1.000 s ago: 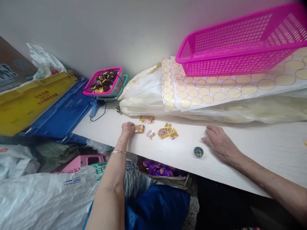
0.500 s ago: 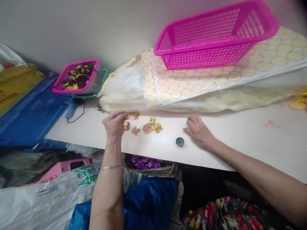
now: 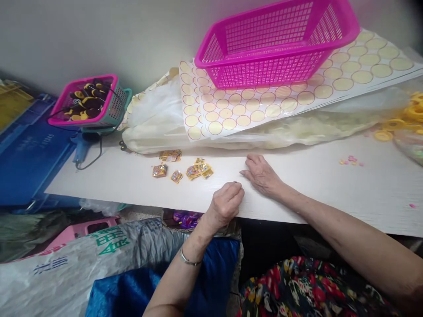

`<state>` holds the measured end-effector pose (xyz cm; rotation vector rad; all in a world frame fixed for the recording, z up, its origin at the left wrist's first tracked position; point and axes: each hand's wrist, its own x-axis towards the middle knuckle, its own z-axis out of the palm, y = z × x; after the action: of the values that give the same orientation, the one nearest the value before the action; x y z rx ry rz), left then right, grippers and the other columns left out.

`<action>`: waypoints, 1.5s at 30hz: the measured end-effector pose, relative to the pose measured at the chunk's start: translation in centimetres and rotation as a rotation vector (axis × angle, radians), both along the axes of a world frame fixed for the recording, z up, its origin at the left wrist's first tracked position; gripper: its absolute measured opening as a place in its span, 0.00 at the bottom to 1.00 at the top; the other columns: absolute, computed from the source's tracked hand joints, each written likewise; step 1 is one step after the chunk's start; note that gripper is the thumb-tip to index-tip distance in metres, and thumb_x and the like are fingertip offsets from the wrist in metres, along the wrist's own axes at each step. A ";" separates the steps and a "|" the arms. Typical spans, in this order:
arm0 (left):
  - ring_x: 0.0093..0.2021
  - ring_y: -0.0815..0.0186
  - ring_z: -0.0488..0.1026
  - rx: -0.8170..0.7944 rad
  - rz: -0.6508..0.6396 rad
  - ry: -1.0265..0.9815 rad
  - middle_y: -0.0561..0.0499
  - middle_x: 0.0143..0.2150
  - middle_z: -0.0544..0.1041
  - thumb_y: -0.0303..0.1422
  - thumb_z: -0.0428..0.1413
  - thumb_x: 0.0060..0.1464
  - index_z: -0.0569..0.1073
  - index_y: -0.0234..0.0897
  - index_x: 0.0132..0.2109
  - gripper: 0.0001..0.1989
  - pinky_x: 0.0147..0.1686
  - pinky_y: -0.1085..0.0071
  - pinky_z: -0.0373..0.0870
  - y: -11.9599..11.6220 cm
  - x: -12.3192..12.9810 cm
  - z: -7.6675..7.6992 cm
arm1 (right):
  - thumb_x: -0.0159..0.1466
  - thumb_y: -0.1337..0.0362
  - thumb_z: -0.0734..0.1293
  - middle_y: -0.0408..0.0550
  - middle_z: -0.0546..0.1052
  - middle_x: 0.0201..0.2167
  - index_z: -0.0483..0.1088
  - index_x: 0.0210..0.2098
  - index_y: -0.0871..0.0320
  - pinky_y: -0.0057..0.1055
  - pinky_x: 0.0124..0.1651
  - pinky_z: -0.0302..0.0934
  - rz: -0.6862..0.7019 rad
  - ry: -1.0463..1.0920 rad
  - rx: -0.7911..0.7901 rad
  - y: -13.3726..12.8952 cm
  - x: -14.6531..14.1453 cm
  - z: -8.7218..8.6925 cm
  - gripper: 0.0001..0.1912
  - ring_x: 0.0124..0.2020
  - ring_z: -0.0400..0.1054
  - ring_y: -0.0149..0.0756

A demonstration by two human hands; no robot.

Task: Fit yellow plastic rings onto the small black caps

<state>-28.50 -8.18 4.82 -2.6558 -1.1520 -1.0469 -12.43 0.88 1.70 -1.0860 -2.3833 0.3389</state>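
Note:
My left hand [image 3: 228, 200] is closed at the table's front edge, fingers wrapped round a small dark round cup [image 3: 235, 182]. Only a sliver of the cup's dark rim shows above the fingers. Just beyond it, my right hand [image 3: 262, 176] rests on the white table [image 3: 317, 185], fingers loosely curled and thumb held apart, with nothing seen between them. To the left lie small yellow printed packets: a loose pile [image 3: 199, 170], a single packet [image 3: 176, 176], a small stack [image 3: 160, 171] and a flat bunch [image 3: 170, 155] behind.
A large pink basket [image 3: 264, 70] stands on sheets of round stickers [image 3: 231, 110] over a plastic bag [image 3: 155, 136]. At left are a smaller pink basket [image 3: 105, 110] of black-yellow pieces and a blue glue gun [image 3: 81, 147]. Yellow rings [image 3: 410, 114] and pink bits [image 3: 352, 159] lie right.
My left hand has moved from the packets rightward and nearer to me, closing on the small cup. My right hand stays in place on the table. The view has shifted slightly right.

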 end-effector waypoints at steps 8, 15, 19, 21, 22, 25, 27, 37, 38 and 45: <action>0.39 0.64 0.71 0.044 0.080 -0.046 0.41 0.35 0.75 0.19 0.43 0.52 0.68 0.30 0.41 0.13 0.37 0.65 0.73 0.1 0.3 -0.2 | 0.64 0.59 0.57 0.61 0.67 0.46 0.66 0.37 0.63 0.43 0.45 0.58 0.051 0.050 0.014 0.1 0.2 -0.5 0.14 0.45 0.59 0.47; 0.40 0.64 0.71 0.069 0.170 -0.101 0.42 0.36 0.76 0.20 0.45 0.52 0.70 0.32 0.41 0.12 0.37 0.66 0.72 0.5 -0.4 -0.8 | 0.64 0.58 0.57 0.61 0.66 0.47 0.67 0.37 0.63 0.43 0.45 0.58 0.044 0.043 0.033 -0.1 0.1 -0.4 0.14 0.45 0.58 0.47; 0.38 0.66 0.72 0.033 0.224 -0.211 0.45 0.36 0.77 0.23 0.49 0.53 0.72 0.36 0.40 0.09 0.37 0.67 0.72 0.9 -0.6 -0.9 | 0.63 0.59 0.58 0.60 0.66 0.46 0.67 0.37 0.62 0.43 0.46 0.58 0.031 0.033 0.002 -0.1 0.1 0.0 0.13 0.45 0.58 0.47; 0.36 0.67 0.73 0.000 0.262 -0.274 0.47 0.34 0.77 0.26 0.54 0.51 0.72 0.36 0.39 0.07 0.37 0.68 0.72 1.1 -0.7 -0.8 | 0.63 0.59 0.58 0.59 0.66 0.46 0.67 0.38 0.62 0.43 0.46 0.58 0.031 0.031 -0.009 -0.1 0.1 0.1 0.13 0.44 0.58 0.46; 0.36 0.68 0.73 -0.014 0.280 -0.297 0.48 0.34 0.76 0.26 0.56 0.50 0.73 0.36 0.38 0.07 0.37 0.69 0.72 1.2 -0.7 -0.7 | 0.63 0.59 0.58 0.59 0.66 0.45 0.67 0.38 0.63 0.43 0.46 0.59 0.031 0.030 -0.013 0.0 0.1 0.2 0.13 0.44 0.57 0.46; 0.36 0.67 0.73 -0.014 0.327 -0.318 0.48 0.35 0.76 0.29 0.59 0.47 0.73 0.36 0.37 0.07 0.38 0.69 0.72 1.6 -0.8 -0.7 | 0.63 0.60 0.58 0.60 0.66 0.46 0.67 0.38 0.63 0.42 0.46 0.58 0.028 0.029 -0.024 -0.1 0.2 0.4 0.13 0.45 0.57 0.46; 0.36 0.67 0.73 0.004 0.357 -0.326 0.47 0.35 0.76 0.29 0.60 0.45 0.73 0.36 0.36 0.08 0.38 0.68 0.72 1.8 -0.9 -0.8 | 0.63 0.60 0.58 0.59 0.66 0.47 0.67 0.39 0.63 0.42 0.47 0.58 0.030 0.027 -0.035 -0.1 0.2 0.5 0.13 0.45 0.57 0.46; 0.43 0.66 0.71 0.259 0.990 -0.545 0.48 0.41 0.74 0.31 0.55 0.51 0.73 0.35 0.39 0.08 0.43 0.67 0.69 1.5 -9.8 3.6 | 0.64 0.61 0.57 0.59 0.65 0.49 0.66 0.39 0.61 0.45 0.47 0.59 0.036 0.032 -0.052 -0.2 0.5 0.3 0.12 0.47 0.58 0.48; 0.41 0.66 0.71 0.277 1.113 -0.597 0.48 0.40 0.74 0.32 0.53 0.51 0.73 0.34 0.40 0.09 0.41 0.68 0.69 1.6 -12.1 3.8 | 0.64 0.61 0.57 0.59 0.65 0.49 0.66 0.39 0.61 0.46 0.47 0.59 0.044 0.040 -0.048 -0.3 0.6 0.3 0.12 0.47 0.58 0.48; 0.28 0.70 0.68 -0.360 1.429 -0.797 0.49 0.31 0.74 0.32 0.54 0.42 0.73 0.26 0.41 0.18 0.30 0.73 0.67 1.2 -27.2 0.8 | 0.63 0.55 0.57 0.58 0.67 0.48 0.67 0.40 0.60 0.44 0.47 0.60 0.041 0.087 0.020 -0.2 0.9 -1.6 0.16 0.46 0.61 0.48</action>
<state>-55.72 -6.93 5.64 -0.7216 -2.7684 -1.4525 -11.56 0.72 0.13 -0.9945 -2.3297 0.3676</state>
